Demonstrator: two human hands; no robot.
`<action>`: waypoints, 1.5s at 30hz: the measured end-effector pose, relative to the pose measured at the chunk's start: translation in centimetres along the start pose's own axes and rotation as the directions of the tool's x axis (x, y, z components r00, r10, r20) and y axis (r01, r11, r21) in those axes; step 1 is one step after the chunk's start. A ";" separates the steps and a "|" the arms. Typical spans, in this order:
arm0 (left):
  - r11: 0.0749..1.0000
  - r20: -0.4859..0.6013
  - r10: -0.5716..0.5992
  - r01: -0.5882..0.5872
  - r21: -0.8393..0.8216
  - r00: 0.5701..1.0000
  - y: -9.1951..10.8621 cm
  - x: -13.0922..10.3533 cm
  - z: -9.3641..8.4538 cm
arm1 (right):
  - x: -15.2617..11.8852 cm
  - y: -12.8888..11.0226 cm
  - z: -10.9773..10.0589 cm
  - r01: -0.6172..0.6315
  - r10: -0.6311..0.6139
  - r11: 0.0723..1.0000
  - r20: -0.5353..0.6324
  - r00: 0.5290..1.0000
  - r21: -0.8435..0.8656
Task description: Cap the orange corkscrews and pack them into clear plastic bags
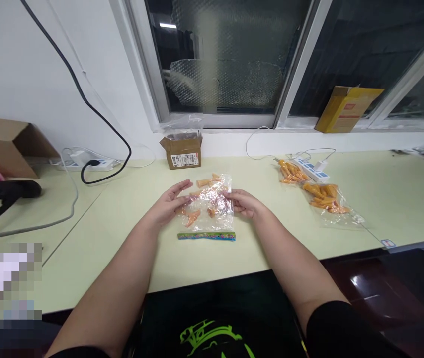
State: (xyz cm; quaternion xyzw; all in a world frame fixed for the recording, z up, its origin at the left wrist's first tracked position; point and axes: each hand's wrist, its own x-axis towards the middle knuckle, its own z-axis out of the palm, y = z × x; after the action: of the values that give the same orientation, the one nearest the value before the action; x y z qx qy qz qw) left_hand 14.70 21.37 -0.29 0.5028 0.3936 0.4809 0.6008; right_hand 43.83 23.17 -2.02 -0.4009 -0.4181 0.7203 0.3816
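Observation:
A clear plastic bag [217,222] with several orange, rubbery-looking pieces in it lies flat on the table in front of me. My left hand [167,203] is at the bag's left edge, fingers stretched out and apart, the thumb touching the plastic. At the opposite edge my right hand [246,203] grips the bag, thumb on top and the other fingers curled at the side. Glare on the plastic hides some of the pieces. Just below the bag lies a narrow, colourful printed strip [206,236] in green and blue.
Two more bags of orange pieces [293,171] [327,198] lie at the right, near a power strip [311,170]. A small cardboard box [184,151] stands by the window. Cables, a second power strip [102,164] and a larger carton [5,144] occupy the left. A yellow box [349,110] leans against the window.

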 end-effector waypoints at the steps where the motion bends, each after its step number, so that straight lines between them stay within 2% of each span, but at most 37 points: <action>1: 1.000 0.014 -0.006 0.005 0.008 1.000 -0.1 0.0 0.1 | -0.1 0.0 -0.1 -0.025 0.025 1.000 0.024 0.999 0.000; 3: 1.000 -0.044 0.021 -0.021 0.004 0.999 -0.4 0.3 0.1 | -0.1 -0.2 -0.3 -0.063 0.061 0.998 0.047 0.997 0.023; 6: 0.986 -0.263 0.141 -0.159 -0.050 0.954 -1.1 1.2 -0.4 | -0.3 -0.5 -0.7 -0.116 0.109 0.991 0.106 0.988 0.064; 8: 0.971 -0.327 0.186 -0.224 -0.081 0.927 -1.4 1.7 -1.0 | -0.4 -0.5 -0.8 -0.124 0.109 0.988 0.145 0.983 0.093; 9: 0.970 -0.328 0.184 -0.226 -0.094 0.926 -1.5 1.8 -1.2 | -0.4 -0.4 -0.8 -0.119 0.100 0.987 0.165 0.981 0.111; 12: 0.987 -0.257 0.076 -0.109 -0.116 0.963 -1.4 1.4 -1.3 | -0.5 0.2 -0.4 -0.128 0.097 0.982 0.217 0.971 0.137; 14: 0.995 -0.146 -0.035 0.020 -0.101 0.989 -1.2 0.9 -0.9 | -0.5 0.7 0.1 -0.167 0.132 0.977 0.243 0.961 0.131; 17: 0.990 -0.006 -0.116 0.115 -0.084 0.993 -0.8 0.3 -0.1 | -0.9 0.6 0.6 -0.205 0.171 0.973 0.273 0.947 0.101; 19: 0.990 -0.007 -0.092 0.091 -0.111 0.996 -0.5 0.2 0.0 | -1.3 -0.3 0.2 -0.132 0.096 0.983 0.259 0.961 0.124; 21: 0.986 -0.067 -0.047 0.035 -0.164 0.997 -0.2 0.3 -0.3 | -1.7 -1.4 -0.8 0.070 -0.107 0.977 0.180 0.978 0.203; 22: 0.981 -0.106 -0.028 0.007 -0.194 0.994 0.0 0.4 -0.6 | -1.8 -1.9 -1.6 0.212 -0.242 0.945 0.099 0.965 0.248; 23: 0.974 -0.150 -0.015 -0.019 -0.224 0.989 0.1 0.6 -0.9 | -1.9 -2.4 -2.4 0.351 -0.365 0.894 0.000 0.931 0.277; 25: 0.963 -0.226 -0.010 -0.051 -0.264 0.974 0.2 0.8 -1.4 | -1.7 -2.9 -4.2 0.564 -0.523 0.780 -0.213 0.825 0.271; 28: 0.968 -0.287 -0.015 -0.058 -0.242 0.958 0.1 1.1 -1.8 | -1.0 -3.0 -6.2 0.706 -0.600 0.702 -0.455 0.658 0.095; 30: 0.980 -0.289 -0.009 -0.050 -0.193 0.957 -0.1 1.1 -1.6 | -0.4 -2.8 -6.8 0.693 -0.656 0.700 -0.538 0.530 -0.171; 31: 0.985 -0.281 -0.002 -0.046 -0.166 0.960 -0.2 1.2 -1.5 | 0.0 -2.6 -6.9 0.638 -0.701 0.690 -0.535 0.471 -0.342; 32: 0.989 -0.268 0.005 -0.044 -0.141 0.963 -0.4 1.2 -1.4 | 0.4 -2.4 -6.8 0.548 -0.753 0.656 -0.495 0.433 -0.519; 33: 0.992 -0.254 0.012 -0.043 -0.118 0.967 -0.6 1.2 -1.2 | 0.9 -2.2 -6.6 0.432 -0.798 0.594 -0.428 0.424 -0.679; 34: 0.994 -0.237 0.017 -0.041 -0.098 0.971 -0.7 1.1 -1.1 | 1.5 -1.9 -6.3 0.303 -0.820 0.513 -0.355 0.448 -0.803; 36: 0.998 -0.206 0.022 -0.034 -0.052 0.978 -1.0 1.1 -0.8 | 2.7 -1.4 -5.8 0.059 -0.793 0.355 -0.266 0.548 -0.933; 39: 0.997 -0.206 0.064 -0.055 0.046 0.976 -1.1 1.0 -0.5 | 4.8 -0.6 -5.4 -0.208 -0.680 0.212 -0.297 0.670 -0.955; 42: 0.972 -0.252 0.201 -0.161 0.170 0.947 -0.7 0.7 -0.4 | 7.0 -0.6 -5.8 -0.347 -0.576 0.119 -0.349 0.739 -0.930; 45: 0.921 -0.219 0.311 -0.236 0.310 0.925 -0.4 0.2 -0.2 | 9.0 -1.3 -6.4 -0.391 -0.535 0.070 -0.365 0.762 -0.918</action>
State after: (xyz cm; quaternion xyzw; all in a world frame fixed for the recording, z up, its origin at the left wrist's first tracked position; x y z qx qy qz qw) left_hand 14.60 21.56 -0.71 0.5638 0.4588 0.5633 0.3927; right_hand 46.30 33.53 -5.27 -0.7409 -0.6526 0.0240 0.1571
